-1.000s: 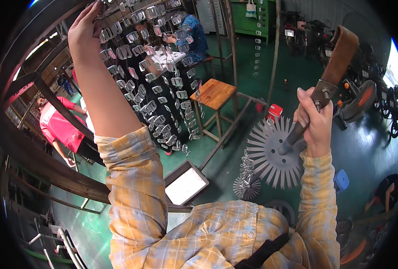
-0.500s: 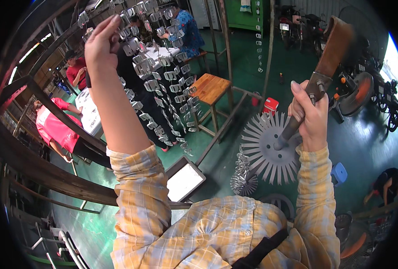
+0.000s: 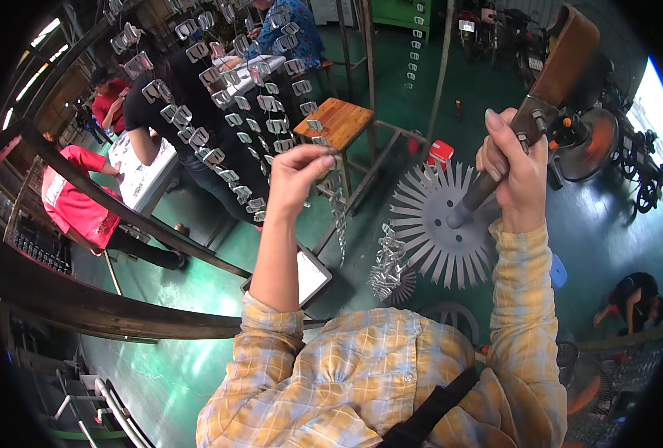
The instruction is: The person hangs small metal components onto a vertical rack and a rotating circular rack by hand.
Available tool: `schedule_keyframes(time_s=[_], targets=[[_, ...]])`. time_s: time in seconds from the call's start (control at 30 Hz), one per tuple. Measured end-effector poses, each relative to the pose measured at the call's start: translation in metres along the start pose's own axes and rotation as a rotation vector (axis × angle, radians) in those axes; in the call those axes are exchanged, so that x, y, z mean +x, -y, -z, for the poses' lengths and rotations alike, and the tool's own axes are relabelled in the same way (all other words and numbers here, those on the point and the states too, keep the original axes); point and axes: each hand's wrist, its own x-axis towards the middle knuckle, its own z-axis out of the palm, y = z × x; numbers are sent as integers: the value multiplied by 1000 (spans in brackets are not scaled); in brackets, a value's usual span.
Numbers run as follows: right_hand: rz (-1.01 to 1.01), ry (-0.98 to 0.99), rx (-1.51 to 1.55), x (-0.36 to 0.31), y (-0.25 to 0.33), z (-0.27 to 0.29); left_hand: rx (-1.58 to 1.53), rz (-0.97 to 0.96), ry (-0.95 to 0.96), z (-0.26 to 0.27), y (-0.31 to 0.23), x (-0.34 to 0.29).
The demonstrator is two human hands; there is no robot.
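My right hand [image 3: 514,168] is wrapped round a thick metal rod [image 3: 478,193]. A flat brown metal hook [image 3: 567,60] is bolted to its upper end, and a grey notched disc [image 3: 437,224] with narrow slots round its rim sits at its lower end. My left hand [image 3: 294,183] pinches the top of a thin strand of small shiny metal pieces [image 3: 339,220], which hangs below the fingers. More strands of open, frame-shaped metal pieces [image 3: 212,155] hang just beyond and left of it. A bundle of similar metal pieces [image 3: 387,265] hangs beside the disc's lower left edge.
Dark frame bars [image 3: 159,321] curve across the left. A wooden stool [image 3: 336,123] and a red container [image 3: 440,153] stand ahead. A white-lined tray [image 3: 313,278] lies below my left forearm. Fans [image 3: 589,145] and motorbikes [image 3: 488,37] stand right. Several people work at tables; another crouches at right.
My left hand has come down and right from high among the hanging strands, now with a strand in its fingers. The right hand keeps its hold on the rod. My view has shifted slightly.
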Motion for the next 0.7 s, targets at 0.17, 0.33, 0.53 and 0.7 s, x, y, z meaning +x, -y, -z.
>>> schedule_keyframes(time_s=[0.17,0.33,0.53,0.7], targets=[[-12,16,29,1,-2,1,-10,114,219,-17,37,-27],[-22,41,-2,1,-3,-4,18,81,353,-28,48,-36],[-30,66,13,0,-5,-5,10,78,454,-33,58,-40],[-22,59,57,1,-6,-2,73,15,416,-40,65,-47]])
